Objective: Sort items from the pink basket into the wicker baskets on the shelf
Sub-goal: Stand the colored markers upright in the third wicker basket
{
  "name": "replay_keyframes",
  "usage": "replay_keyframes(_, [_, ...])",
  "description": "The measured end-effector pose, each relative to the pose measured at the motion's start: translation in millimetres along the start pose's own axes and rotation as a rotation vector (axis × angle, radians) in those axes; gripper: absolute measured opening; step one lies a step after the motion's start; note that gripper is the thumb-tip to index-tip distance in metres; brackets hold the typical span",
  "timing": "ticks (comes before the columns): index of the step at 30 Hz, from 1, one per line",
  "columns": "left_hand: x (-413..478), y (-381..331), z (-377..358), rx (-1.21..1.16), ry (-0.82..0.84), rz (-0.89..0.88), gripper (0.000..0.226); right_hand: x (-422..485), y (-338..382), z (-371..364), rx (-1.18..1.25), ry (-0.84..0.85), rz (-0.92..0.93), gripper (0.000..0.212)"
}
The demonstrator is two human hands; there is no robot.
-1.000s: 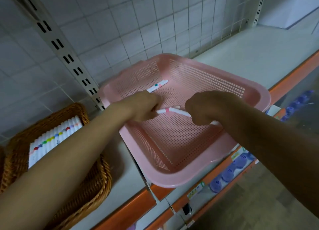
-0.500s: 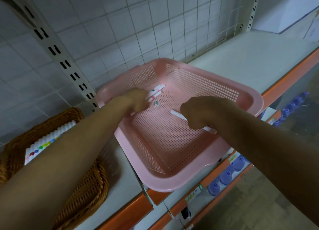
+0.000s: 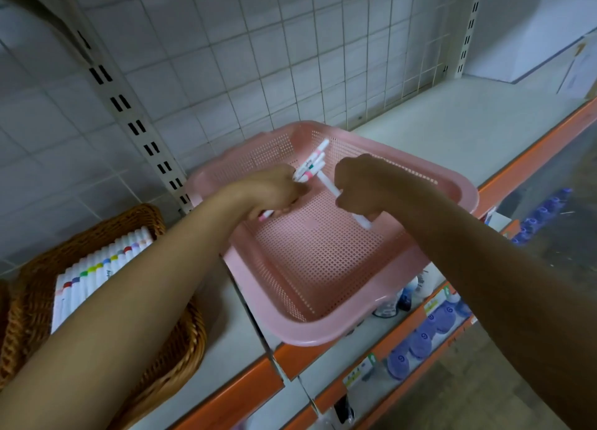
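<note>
Both grips are inside the pink basket [image 3: 323,336], over the back half of its mesh floor.

Left grip [image 3: 274,190]: fingers curled tight round a small bundle of markers [image 3: 310,166]. White barrels with coloured bands stick out of the far side of the fist toward the basket's back wall, and a pink end pokes out of the near side. Looks like a few pens, can't get an exact count. Fingertips are hidden under the knuckles.

Right grip [image 3: 358,184]: closed fist on a single white marker [image 3: 329,185]. It runs diagonally through the fist, with its far end up near the left bundle and its near end out below the heel of the palm, just above the mesh. Can't tell if that end touches the floor.

The two grips are close together, and the marker ends nearly meet between them. Whether they touch, I can't say.

The rest of the basket floor that I can see is bare mesh. The basket sits on the white shelf [image 3: 452,122], near corner sticking out past the orange front edge [image 3: 245,394].

Wicker basket [image 3: 184,349] is on the same shelf to my left, partly under my left forearm. It holds a neat row of white markers [image 3: 97,268] with coloured caps, lying side by side.

Behind: wire grid [image 3: 290,42] over tile and a slotted upright [image 3: 135,127]. Shelf below has purple bottles [image 3: 420,345].
</note>
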State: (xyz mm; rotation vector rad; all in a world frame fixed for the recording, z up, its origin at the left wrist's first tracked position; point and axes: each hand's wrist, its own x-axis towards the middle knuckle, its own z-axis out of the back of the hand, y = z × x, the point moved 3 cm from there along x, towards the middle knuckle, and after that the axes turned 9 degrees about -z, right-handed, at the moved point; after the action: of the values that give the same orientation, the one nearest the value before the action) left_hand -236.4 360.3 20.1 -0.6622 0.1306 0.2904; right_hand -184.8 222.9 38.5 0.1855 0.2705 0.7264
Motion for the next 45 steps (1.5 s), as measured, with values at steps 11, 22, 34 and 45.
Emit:
replay_keyframes(11, [-90.6,-20.7,20.5,-0.931,-0.358,-0.019,0.006,-25.3,61.9,28.3,0.339,-0.185,0.156,0.021])
replay_keyframes(22, [-181.3,62.8,51.7,-1.000,-0.632,0.050,0.006,-56.0,166.3,-10.5,0.716,-0.149,0.311,0.020])
replay_keyframes(34, [-251.8,137.6,59.4,-1.163,-0.783,0.149,0.011,-68.7,247.2,-64.0,0.868,0.083,0.348,0.024])
replay_keyframes(45, [-265.3,166.7,59.2,-1.101,-0.844,0.242,0.017,-39.2,271.1,-79.9,0.913,0.210,0.201,0.019])
